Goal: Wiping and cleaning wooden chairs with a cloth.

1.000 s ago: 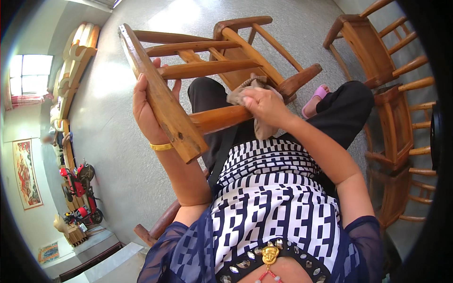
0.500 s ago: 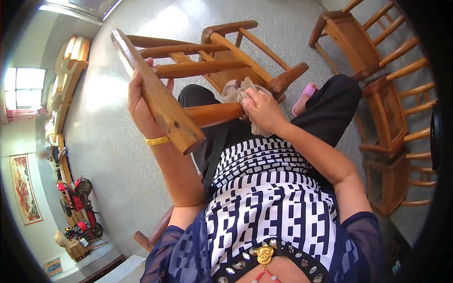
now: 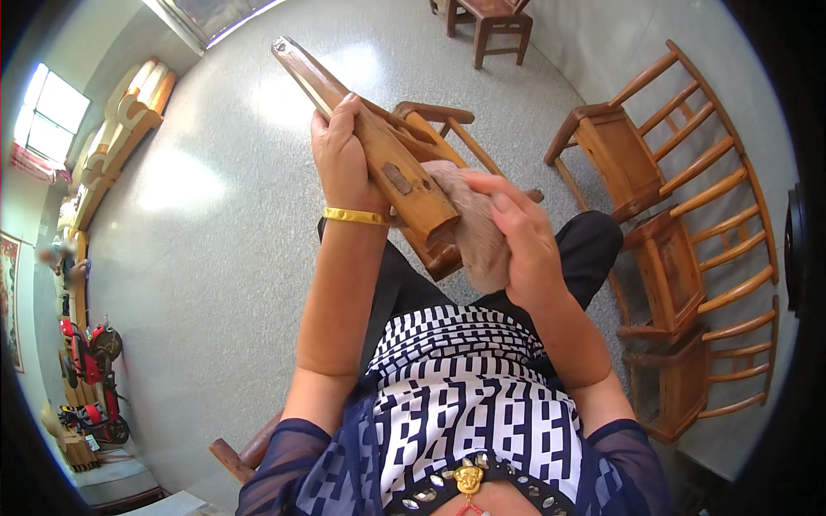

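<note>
A wooden chair (image 3: 391, 176) is tipped up in front of me, its broad top rail raised toward me and slanting from far left to near right. My left hand (image 3: 351, 159) is wrapped round the rail near its middle, thumb on top. A greyish-pink cloth (image 3: 477, 228) lies against the rail's near end, with my right hand (image 3: 516, 232) closed on it, fingers partly extended. A dark worn patch marks the rail beside the cloth. The chair's seat and most of its spindles are hidden behind the rail and my hands.
Several wooden chairs (image 3: 658, 279) stand in a row along the right wall, another chair (image 3: 489, 26) at the far right. A wooden bench (image 3: 129, 129) lines the left side, with a red scooter (image 3: 90, 370) nearer. Grey speckled floor (image 3: 215, 258) spreads around me.
The chair has turned, bringing its top rail upright toward me and to the right. My right hand has moved the cloth from a lower spindle onto the rail's near end.
</note>
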